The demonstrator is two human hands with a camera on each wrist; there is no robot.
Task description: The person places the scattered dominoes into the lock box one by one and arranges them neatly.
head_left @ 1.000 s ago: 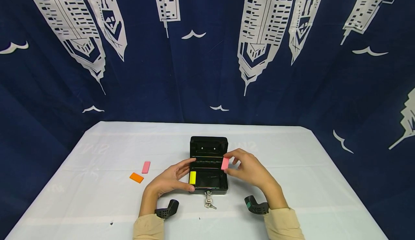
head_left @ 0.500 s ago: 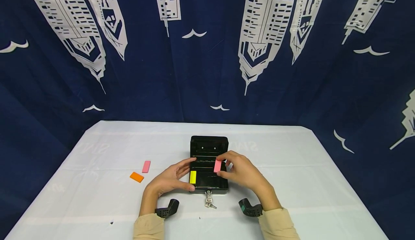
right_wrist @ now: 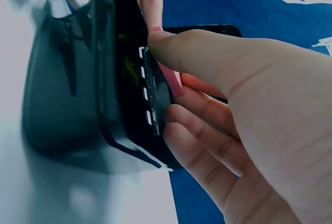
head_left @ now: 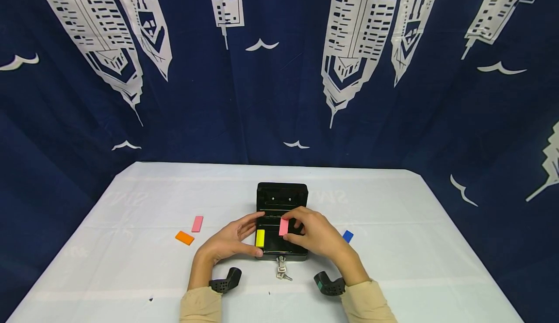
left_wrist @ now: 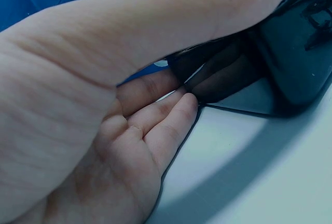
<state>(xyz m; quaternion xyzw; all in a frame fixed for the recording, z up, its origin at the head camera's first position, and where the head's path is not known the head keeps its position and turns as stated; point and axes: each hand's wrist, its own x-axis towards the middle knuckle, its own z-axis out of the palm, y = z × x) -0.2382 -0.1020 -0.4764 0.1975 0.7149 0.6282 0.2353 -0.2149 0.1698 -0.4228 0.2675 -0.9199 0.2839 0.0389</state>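
A black metal cash box (head_left: 281, 191) stands on the table with its lid raised. A yellow block (head_left: 260, 238) lies at the left inside it, and keys (head_left: 281, 269) hang from the front lock. My left hand (head_left: 229, 240) rests against the box's left side, fingers nearly straight along the wall (left_wrist: 241, 79), thumb at the front corner. Over the box's interior, my right hand (head_left: 318, 234) pinches a flat pink block (head_left: 284, 226) between thumb and fingers. In the right wrist view, that pink block (right_wrist: 172, 79) is partly hidden behind the thumb.
Left of the box, another pink block (head_left: 197, 224) and an orange block (head_left: 185, 238) lie on the white table (head_left: 131, 265). A blue block (head_left: 347, 236) shows just beyond the right forearm. Behind the table hangs a navy curtain (head_left: 196, 119).
My right hand has carried the pink block leftward from the box's right edge to over its middle. The blue block has come into sight behind the forearm. My left hand stays put.
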